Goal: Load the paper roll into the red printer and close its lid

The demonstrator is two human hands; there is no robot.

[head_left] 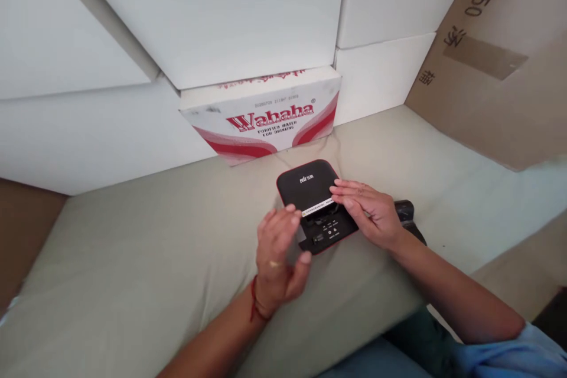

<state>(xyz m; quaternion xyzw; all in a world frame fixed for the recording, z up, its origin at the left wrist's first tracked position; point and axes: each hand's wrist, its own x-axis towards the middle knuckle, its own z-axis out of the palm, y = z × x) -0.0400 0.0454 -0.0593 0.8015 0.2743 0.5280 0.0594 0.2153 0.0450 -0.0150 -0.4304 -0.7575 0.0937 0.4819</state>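
Head view showed a black device with a red rim lying flat on the cloth-covered desk, in front of a white and red water carton. The left hand, a red string round its wrist, was open with loosely bent fingers at the device's left side; whether it touched could not be told. The right hand was also open, its fingers close together and reaching over the device's right edge, near the white strip. A dark object lay partly hidden beside the right wrist. White boxes stood behind the carton, and a brown cardboard box stood to the right.
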